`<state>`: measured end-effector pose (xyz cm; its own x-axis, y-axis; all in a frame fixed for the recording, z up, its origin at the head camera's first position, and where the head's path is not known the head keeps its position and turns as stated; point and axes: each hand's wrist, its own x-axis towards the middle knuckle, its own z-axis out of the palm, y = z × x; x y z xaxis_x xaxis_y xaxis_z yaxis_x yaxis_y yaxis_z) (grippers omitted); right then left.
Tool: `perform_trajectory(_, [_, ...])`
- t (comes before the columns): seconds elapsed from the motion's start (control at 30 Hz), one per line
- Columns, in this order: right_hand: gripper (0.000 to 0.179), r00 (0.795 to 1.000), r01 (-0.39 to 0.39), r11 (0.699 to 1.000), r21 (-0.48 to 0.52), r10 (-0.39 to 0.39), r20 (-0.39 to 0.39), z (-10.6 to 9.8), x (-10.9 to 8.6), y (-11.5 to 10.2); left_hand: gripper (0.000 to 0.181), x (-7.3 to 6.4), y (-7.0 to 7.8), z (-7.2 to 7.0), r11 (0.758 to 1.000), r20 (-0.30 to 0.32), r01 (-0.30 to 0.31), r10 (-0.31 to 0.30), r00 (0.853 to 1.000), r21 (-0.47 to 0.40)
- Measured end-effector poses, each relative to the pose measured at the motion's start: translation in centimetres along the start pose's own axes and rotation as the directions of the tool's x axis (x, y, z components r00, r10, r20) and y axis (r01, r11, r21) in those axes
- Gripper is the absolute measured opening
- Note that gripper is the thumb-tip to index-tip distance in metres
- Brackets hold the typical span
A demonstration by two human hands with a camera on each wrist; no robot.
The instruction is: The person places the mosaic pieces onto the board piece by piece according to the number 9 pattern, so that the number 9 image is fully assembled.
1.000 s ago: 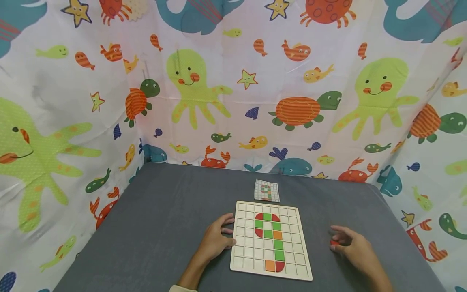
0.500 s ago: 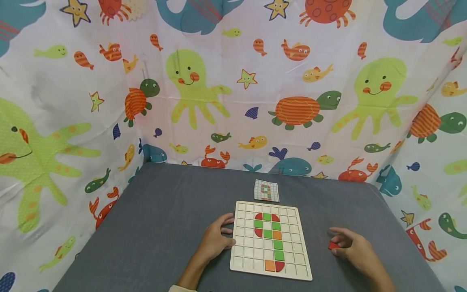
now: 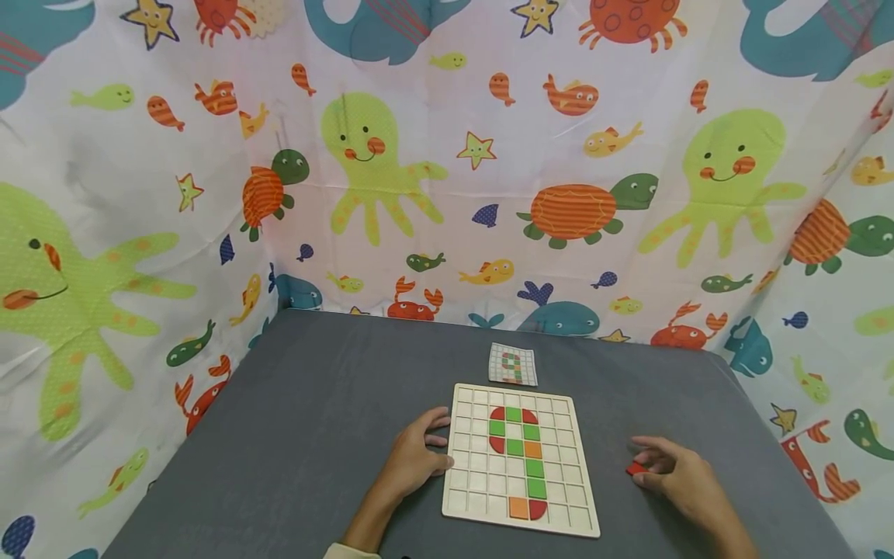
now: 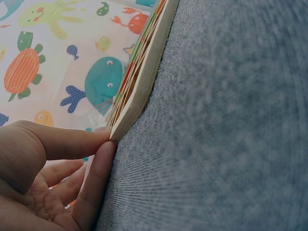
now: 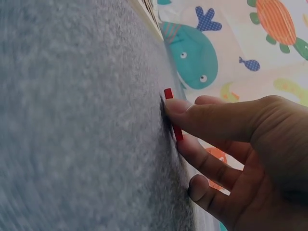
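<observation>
A square wooden grid board (image 3: 472, 483) lies on the table, bearing green, orange and red flat tiles in its cells. My left hand (image 3: 410, 458) rests beside its left edge, thumb and fingertips touching the side. In the left wrist view, the thumb (image 4: 77, 142) meets the board's pale edge (image 4: 154, 72) near a rounded corner. Off to the board's right, my right hand (image 3: 687, 477) pinches a small red tile (image 3: 635, 468) low over the cloth. The right wrist view shows that red tile (image 5: 168, 93) edge-on between thumb and finger; its full outline is partly covered.
Behind the board lies a small card (image 3: 496, 376) printed with a grid and a coloured pattern. Dark grey cloth covers the table (image 3: 335, 388). A curtain (image 3: 433, 116) with sea animals hangs at the back and both sides.
The red tile has turned slightly in my right fingers and shows more of itself past the fingertips. My left hand and the board keep their places.
</observation>
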<state>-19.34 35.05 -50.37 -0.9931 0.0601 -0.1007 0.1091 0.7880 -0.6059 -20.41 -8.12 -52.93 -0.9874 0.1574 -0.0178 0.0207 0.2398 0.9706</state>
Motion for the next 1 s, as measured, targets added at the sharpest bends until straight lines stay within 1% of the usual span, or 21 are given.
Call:
perform_trajectory(0.23, [0.057, 1.000, 0.002, 1.000, 0.014, -0.002, 0.005, 0.4, -0.1, -1.1, 0.083, 0.0, -0.1, 0.2, 1.000, -0.008, -0.012, 0.012, 1.000, 0.011])
perform_trajectory(0.47, [0.057, 0.999, 0.042, 0.998, 0.036, -0.042, 0.001, 1.0, -0.4, -2.5, 0.083, -0.1, -0.1, 0.2, 1.000, -0.010, -0.006, 0.006, 1.000, 0.018])
perform_trajectory(0.63, [0.056, 0.997, 0.074, 0.996, 0.051, -0.075, 0.020, 1.7, -0.5, -3.4, 0.083, -0.1, -0.1, 0.1, 1.000, -0.012, -0.005, 0.005, 1.000, 0.020])
perform_trajectory(0.8, [0.054, 0.996, 0.083, 0.994, 0.071, -0.085, 0.034, 2.4, -0.6, -4.7, 0.083, -0.1, -0.1, 0.1, 1.000, -0.011, -0.009, 0.009, 1.000, 0.020])
perform_trajectory(1.0, [0.058, 0.995, 0.083, 0.995, 0.062, -0.087, 0.057, 3.1, -1.0, -6.3, 0.083, 0.0, -0.1, 0.0, 1.000, -0.007, -0.011, 0.011, 1.000, 0.023])
